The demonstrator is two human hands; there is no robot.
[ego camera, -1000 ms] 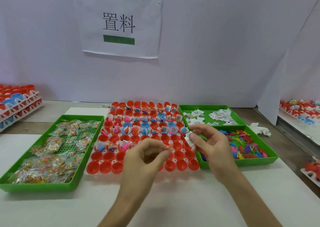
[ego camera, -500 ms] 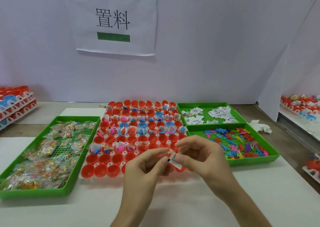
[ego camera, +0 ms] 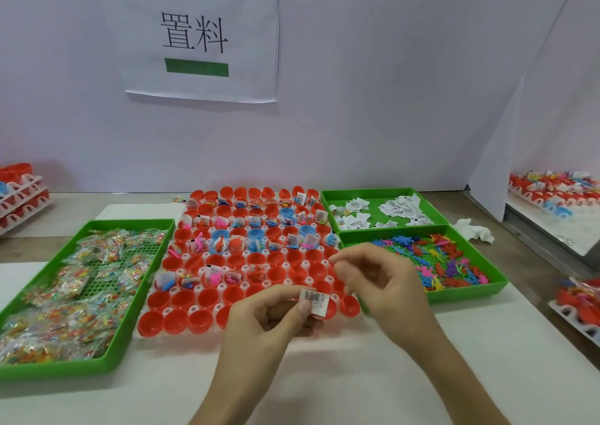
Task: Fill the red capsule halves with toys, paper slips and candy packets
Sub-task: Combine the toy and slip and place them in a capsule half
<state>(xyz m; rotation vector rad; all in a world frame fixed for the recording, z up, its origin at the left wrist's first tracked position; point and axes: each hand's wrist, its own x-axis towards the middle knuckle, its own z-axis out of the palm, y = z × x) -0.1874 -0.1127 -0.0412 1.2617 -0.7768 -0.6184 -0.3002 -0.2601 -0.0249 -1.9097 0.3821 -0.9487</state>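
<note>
Table [ego camera: 357, 376] white, fills the lower frame; layout same as 0.5 s ago. Sign [ego camera: 201, 34] with two printed characters and a green bar, upper centre on the back wall. Red capsule halves [ego camera: 177, 322] in a grid, dead centre: back rows loaded with toys and slips, a few blue cups [ego camera: 287, 211] mixed in, one mid row filled on its left part only, front two rows bare. Candy tray [ego camera: 58, 371], green, at left, piled with candy packets [ego camera: 74, 294]. Two smaller green trays at right, touching each other: slip tray [ego camera: 367, 192] further back with paper slips [ego camera: 402, 208], toy tray [ego camera: 467, 291] nearer with coloured toys [ego camera: 441, 262]. Crumpled tissue [ego camera: 474, 231] just right of those two. Stacked racks [ego camera: 19, 194] at left edge, filled racks [ego camera: 552, 190] at right edge. Both hands over the grid's front right corner, lower centre. Delta: printed slip [ego camera: 314, 301] has changed hands. 0.5 s ago the right hand pinched it; now left hand [ego camera: 269, 320] pins it between thumb and curled forefinger, print facing camera, above the front row, in no cup yet. Right hand [ego camera: 386, 281] has let go and pulled up and right, apart from the slip, fingertips bunched and motion-blurred; can't tell if it grips anything. Small orange piece seen at the left fingertips earlier: can't make it out now.
</note>
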